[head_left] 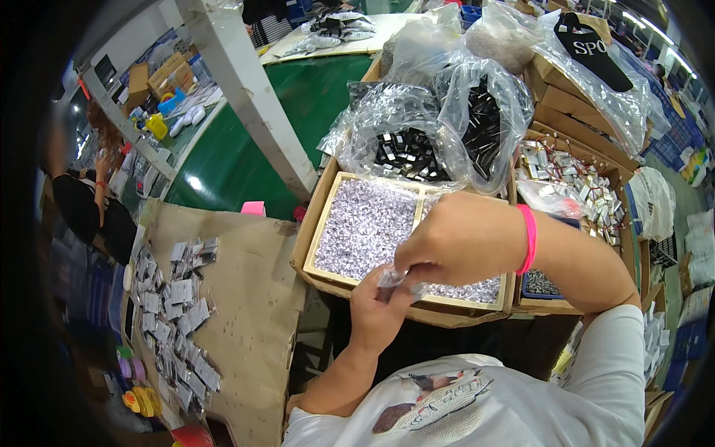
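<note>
My left hand (375,313) is closed on a small clear plastic bag (389,280), held up over the front edge of a wooden tray (321,228). My right hand (456,237) reaches across from the right, its fingers pinched together right at the bag's mouth. Something small and dark shows between the hands, but its kind is hidden by the fingers. Below them, the divided tray is filled with many tiny whitish-grey pieces (365,220). My right hand and forearm cover much of its right compartment.
Behind the tray stand open plastic bags of black parts (408,153). To the right, a carton holds white wired packs (570,177). Flat labelled packets (181,313) lie on cardboard (249,298) at left. A metal post (253,97) rises beside the green belt (223,175). Another person (93,208) works at far left.
</note>
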### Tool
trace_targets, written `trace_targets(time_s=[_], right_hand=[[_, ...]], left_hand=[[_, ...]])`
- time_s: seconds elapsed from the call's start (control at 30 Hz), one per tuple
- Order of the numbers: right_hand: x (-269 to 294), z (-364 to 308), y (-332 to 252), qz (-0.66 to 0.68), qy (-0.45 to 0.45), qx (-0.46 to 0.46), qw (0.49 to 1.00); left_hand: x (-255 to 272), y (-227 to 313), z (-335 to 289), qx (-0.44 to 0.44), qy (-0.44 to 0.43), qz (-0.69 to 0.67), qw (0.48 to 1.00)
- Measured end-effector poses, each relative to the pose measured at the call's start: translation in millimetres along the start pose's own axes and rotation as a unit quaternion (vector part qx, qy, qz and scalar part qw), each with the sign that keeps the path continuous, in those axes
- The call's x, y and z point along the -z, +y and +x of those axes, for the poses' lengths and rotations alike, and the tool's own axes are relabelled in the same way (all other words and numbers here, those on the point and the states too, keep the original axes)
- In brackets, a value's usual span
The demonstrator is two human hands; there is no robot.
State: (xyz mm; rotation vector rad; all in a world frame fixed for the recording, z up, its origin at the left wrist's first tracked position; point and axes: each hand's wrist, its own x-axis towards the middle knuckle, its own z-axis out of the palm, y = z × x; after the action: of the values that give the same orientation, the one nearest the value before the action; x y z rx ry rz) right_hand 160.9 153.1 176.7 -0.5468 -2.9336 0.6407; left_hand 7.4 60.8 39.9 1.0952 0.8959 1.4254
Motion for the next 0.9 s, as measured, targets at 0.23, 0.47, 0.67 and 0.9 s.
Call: trace_targets(time_s=[0.23,0.47,0.67,0.9], right_hand=[[-11.5,-24.6,-6.8,-0.045,0.099,0.029,0.994],[-5.1,-55.5,6.7,0.041,0.148,0.068,0.986],[10.3,-76.6,57.7,0.221,0.038,-0.013,0.974],[20.9,-40.6,192.5,-0.019,0.097,-0.398,0.912]], left_hand=[[8.0,2.2,0.2,0.067,-0.038,0.015,0.997],[-17.7,1.9,6.1,0.228,-0.258,-0.273,0.898],[-28.8,12.0,3.5,0.294,-0.196,-0.117,0.928],[-14.5,10.1,10.3,0.250,-0.086,-0.150,0.953]])
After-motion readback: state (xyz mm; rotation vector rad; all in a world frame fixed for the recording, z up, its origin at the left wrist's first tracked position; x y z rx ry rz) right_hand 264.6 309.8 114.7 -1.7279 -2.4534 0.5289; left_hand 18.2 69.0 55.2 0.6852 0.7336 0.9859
